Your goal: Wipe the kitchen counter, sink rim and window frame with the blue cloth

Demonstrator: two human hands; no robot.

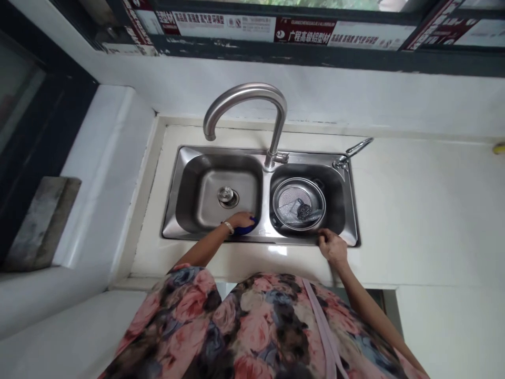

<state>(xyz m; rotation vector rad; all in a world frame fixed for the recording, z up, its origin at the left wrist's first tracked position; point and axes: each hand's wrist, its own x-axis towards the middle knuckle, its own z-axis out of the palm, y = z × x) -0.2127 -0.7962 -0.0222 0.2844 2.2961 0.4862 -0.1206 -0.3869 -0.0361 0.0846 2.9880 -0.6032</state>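
Nearest: a floral dress [252, 326] in pink, navy and brown is filling the bottom of the view, soft printed cloth w/ a flat pale-pink strap [321, 326] running down it. L hand [240, 222] is reaching into the front of the L basin, a thin bracelet [228, 227] circling the wrist, fingers lying close together over a soft-looking blue scrubber [248, 229]; can't tell if they're pinching it, and the hand is hiding most of the scrubber. R hand [333, 247] is gripping the sink rim [294, 239], fingers curled and slightly spread over the smooth steel edge. The stainless double sink [189, 181] is sitting in the counter, brushed walls curving down. The R basin is holding a round steel colander [299, 203] w/ a perforated mesh bowl, a crinkly clear plastic bag [287, 211] and a dark wire scourer [303, 211] lying inside. L basin is showing a round metal drain strainer [228, 197]. Behind, a tall curved steel faucet [246, 100] is arching over the L basin, a slim metal lever tap [353, 153] is angling out beside it, and a glossy white counter [414, 210] is stretching R. Farthest, a dark window frame [300, 55] is carrying red-and-white printed stickers [302, 30].
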